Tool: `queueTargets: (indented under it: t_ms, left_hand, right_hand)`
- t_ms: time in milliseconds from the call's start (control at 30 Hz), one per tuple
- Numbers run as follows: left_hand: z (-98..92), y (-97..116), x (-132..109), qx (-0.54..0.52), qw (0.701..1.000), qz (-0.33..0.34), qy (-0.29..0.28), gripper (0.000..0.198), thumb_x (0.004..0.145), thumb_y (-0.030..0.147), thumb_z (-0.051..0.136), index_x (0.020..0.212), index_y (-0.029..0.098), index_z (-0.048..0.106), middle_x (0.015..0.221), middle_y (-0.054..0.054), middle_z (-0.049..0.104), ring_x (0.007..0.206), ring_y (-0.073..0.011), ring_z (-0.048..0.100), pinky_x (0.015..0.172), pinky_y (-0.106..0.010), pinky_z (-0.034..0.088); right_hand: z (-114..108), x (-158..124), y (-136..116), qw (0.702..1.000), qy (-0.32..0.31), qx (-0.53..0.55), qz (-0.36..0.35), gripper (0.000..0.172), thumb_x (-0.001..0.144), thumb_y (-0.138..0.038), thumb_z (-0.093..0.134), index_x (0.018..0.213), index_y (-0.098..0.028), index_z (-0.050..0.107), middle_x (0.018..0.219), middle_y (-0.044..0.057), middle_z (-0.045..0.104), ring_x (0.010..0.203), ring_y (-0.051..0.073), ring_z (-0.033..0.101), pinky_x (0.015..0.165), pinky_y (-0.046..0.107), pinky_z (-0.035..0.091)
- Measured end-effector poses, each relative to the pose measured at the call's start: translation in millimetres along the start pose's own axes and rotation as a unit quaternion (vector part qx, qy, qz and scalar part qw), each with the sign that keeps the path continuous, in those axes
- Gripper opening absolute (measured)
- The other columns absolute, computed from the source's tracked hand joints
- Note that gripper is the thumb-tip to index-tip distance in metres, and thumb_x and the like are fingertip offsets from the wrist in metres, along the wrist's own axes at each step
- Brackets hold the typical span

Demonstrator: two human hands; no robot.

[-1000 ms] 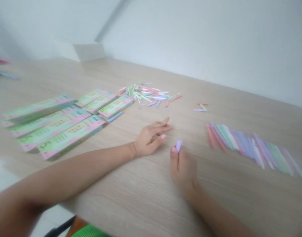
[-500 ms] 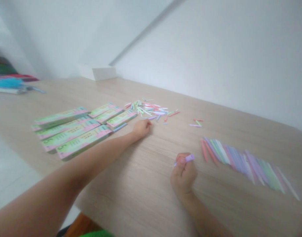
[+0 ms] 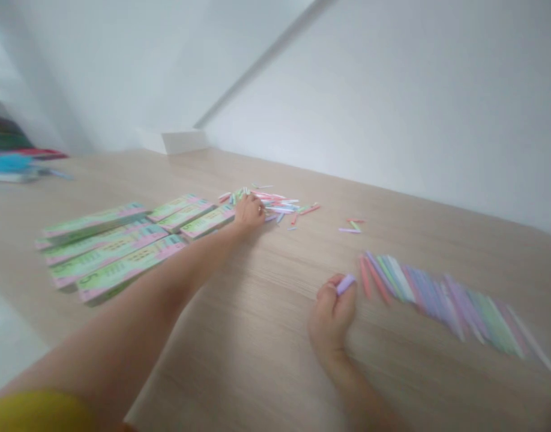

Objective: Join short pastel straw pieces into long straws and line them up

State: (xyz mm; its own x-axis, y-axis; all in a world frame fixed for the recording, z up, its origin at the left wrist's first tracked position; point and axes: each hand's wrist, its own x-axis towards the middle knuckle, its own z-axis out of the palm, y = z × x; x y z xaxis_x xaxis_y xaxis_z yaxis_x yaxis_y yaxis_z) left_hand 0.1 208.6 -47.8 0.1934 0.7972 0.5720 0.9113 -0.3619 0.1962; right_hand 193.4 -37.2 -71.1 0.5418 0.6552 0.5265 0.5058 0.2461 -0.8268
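Note:
My left hand (image 3: 249,210) reaches to the near edge of a loose pile of slim pastel pieces (image 3: 282,204). Its fingers are curled downward, and whatever they may hold is hidden. Closer to me, my right hand (image 3: 330,315) is closed around a short purple pen-like tube (image 3: 346,284), whose end pokes out past the thumb. Just right of that hand lies a slanted row of pastel pen-like sticks (image 3: 431,294), red at its left end, blurred by motion.
Several green and pink boxes (image 3: 117,258) lie side by side at the left. A white box (image 3: 183,142) stands by the wall. Three small loose pieces (image 3: 353,228) lie between pile and row. Blue and red items (image 3: 14,165) sit at the far left.
My left hand has moved forward, from in front of the pile onto its near edge. The right hand still holds the purple tube, now turned to show less of it. The view has shifted slightly.

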Motion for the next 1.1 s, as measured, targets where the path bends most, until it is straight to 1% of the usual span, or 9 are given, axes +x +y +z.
queueTargets:
  t_ms: [100, 200, 333, 400, 533, 667, 833, 967, 1100]
  left_hand:
    - [2.0, 6.9, 13.7, -0.02, 0.998, 0.023, -0.059, 0.032, 0.077, 0.018, 0.047, 0.098, 0.015, 0.071, 0.101, -0.01, 0.068, 0.101, -0.0245, 0.059, 0.092, -0.036, 0.043]
    - [-2.1, 11.8, 23.5, 0.001, 0.982, 0.086, -0.167, 0.033, 0.076, 0.02, 0.048, 0.098, 0.018, 0.072, 0.095, -0.007, 0.071, 0.092, -0.0224, 0.064, 0.082, -0.031, 0.046]
    - [-14.0, 9.2, 34.2, 0.082, 0.944, 0.177, -0.267, 0.031, 0.072, 0.022, 0.054, 0.095, 0.02, 0.074, 0.096, -0.007, 0.072, 0.097, -0.0233, 0.063, 0.087, -0.031, 0.045]
    - [-21.2, 5.1, 42.0, 0.106, 0.94, 0.175, -0.272, 0.032, 0.072, 0.022, 0.054, 0.098, 0.021, 0.073, 0.101, -0.007, 0.072, 0.103, -0.0235, 0.061, 0.091, -0.032, 0.044]
    - [-34.5, -4.6, 65.4, 0.151, 0.943, 0.087, -0.283, 0.038, 0.073, 0.02, 0.053, 0.106, 0.021, 0.071, 0.111, -0.008, 0.069, 0.107, -0.0233, 0.06, 0.093, -0.032, 0.044]
    - [-37.9, -15.4, 91.6, 0.174, 0.939, 0.026, -0.295, 0.039, 0.073, 0.02, 0.053, 0.107, 0.012, 0.071, 0.107, -0.017, 0.069, 0.1, -0.0285, 0.063, 0.088, -0.037, 0.048]
    - [-24.2, -23.7, 119.6, 0.171, 0.93, -0.001, -0.325, 0.042, 0.066, 0.021, 0.062, 0.105, 0.008, 0.071, 0.101, -0.021, 0.069, 0.094, -0.0337, 0.065, 0.082, -0.041, 0.051]
    - [-4.8, -16.8, 135.7, 0.15, 0.922, -0.003, -0.358, 0.03, 0.06, 0.024, 0.068, 0.085, 0.009, 0.075, 0.082, -0.019, 0.071, 0.083, -0.0339, 0.067, 0.08, -0.044, 0.05]
    - [12.3, -13.6, 143.7, 0.108, 0.931, 0.035, -0.346, 0.03, 0.061, 0.027, 0.068, 0.084, 0.01, 0.075, 0.076, -0.017, 0.071, 0.081, -0.0316, 0.066, 0.081, -0.043, 0.05]
  right_hand:
    - [-1.6, 2.5, -0.4, 0.999, 0.0, -0.039, -0.025, 0.009, 0.084, -0.024, 0.041, 0.075, -0.022, 0.043, 0.061, -0.004, 0.043, 0.055, 0.014, 0.042, 0.056, 0.027, 0.03]
    - [-3.5, 5.6, -0.3, 0.998, -0.001, -0.058, -0.034, 0.014, 0.082, -0.023, 0.04, 0.068, -0.022, 0.04, 0.056, -0.005, 0.038, 0.052, 0.013, 0.038, 0.054, 0.027, 0.026]
    - [-4.8, 5.6, 1.3, 0.999, -0.018, -0.04, -0.017, 0.012, 0.081, -0.022, 0.039, 0.071, -0.021, 0.045, 0.059, -0.004, 0.042, 0.055, 0.014, 0.041, 0.056, 0.027, 0.028]
    - [-4.8, 5.2, 1.1, 0.999, -0.023, -0.033, 0.003, 0.014, 0.083, -0.023, 0.038, 0.07, -0.022, 0.043, 0.058, -0.004, 0.042, 0.054, 0.014, 0.042, 0.056, 0.027, 0.028]
    - [-4.8, 7.2, -0.2, 0.999, -0.007, -0.045, 0.013, 0.019, 0.089, -0.03, 0.038, 0.073, -0.021, 0.044, 0.065, -0.001, 0.047, 0.062, 0.016, 0.046, 0.061, 0.028, 0.032]
    - [-7.0, 9.7, 0.4, 0.996, 0.02, -0.085, -0.005, 0.018, 0.092, -0.03, 0.036, 0.087, -0.019, 0.05, 0.081, 0.006, 0.055, 0.078, 0.022, 0.051, 0.072, 0.033, 0.034]
    - [-9.1, 4.6, 1.1, 0.995, 0.034, -0.093, -0.006, 0.011, 0.088, -0.028, 0.04, 0.084, -0.02, 0.046, 0.071, 0.002, 0.049, 0.068, 0.02, 0.046, 0.065, 0.031, 0.032]
    - [-8.8, -1.5, 3.5, 0.995, 0.033, -0.086, -0.036, 0.017, 0.089, -0.028, 0.038, 0.073, -0.022, 0.041, 0.063, -0.001, 0.041, 0.063, 0.018, 0.041, 0.06, 0.03, 0.029]
    - [-10.4, -2.7, 7.8, 0.996, 0.004, -0.064, -0.06, 0.025, 0.089, -0.03, 0.038, 0.066, -0.022, 0.039, 0.058, -0.002, 0.039, 0.058, 0.016, 0.039, 0.056, 0.028, 0.027]
